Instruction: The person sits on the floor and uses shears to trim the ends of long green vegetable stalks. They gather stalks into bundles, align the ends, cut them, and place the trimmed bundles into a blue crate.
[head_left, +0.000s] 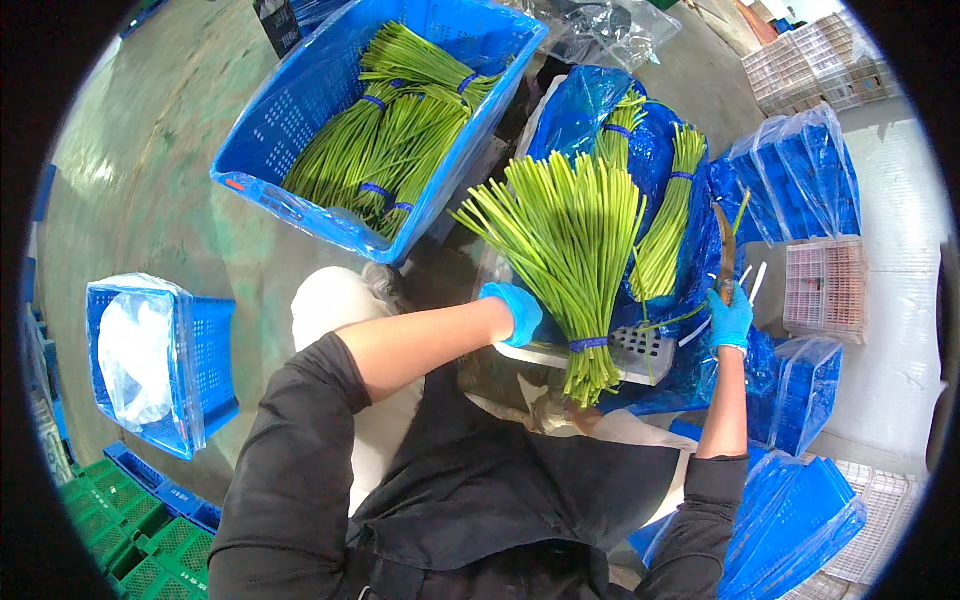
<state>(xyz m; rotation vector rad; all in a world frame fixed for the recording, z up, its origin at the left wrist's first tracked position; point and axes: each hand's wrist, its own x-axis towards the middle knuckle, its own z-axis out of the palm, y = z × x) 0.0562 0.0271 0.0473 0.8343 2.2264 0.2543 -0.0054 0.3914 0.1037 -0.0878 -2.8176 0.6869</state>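
Observation:
A large bundle of green garlic scapes (577, 247) fans out before me, bound near its lower end with a purple-blue band (588, 343). My left hand (516, 313), in a blue glove, is at the bundle's left side and holds it from beneath; its fingers are hidden behind the stems. In my gloved right hand (730, 319) is a curved knife (726, 244), blade pointing away from me. A loose scape (675, 322) trails beside that hand. Under the bundle lies a white plastic crate (641, 356) lined with blue film, with smaller banded bundles (671, 217) on it.
At the upper left, a blue plastic crate (247, 191) contains several banded bundles. Another blue crate (210, 360) with clear film stands on the floor at left. Film-wrapped blue crates (802, 176) and pale crates (825, 289) line the right; green crates (112, 495) sit lower left.

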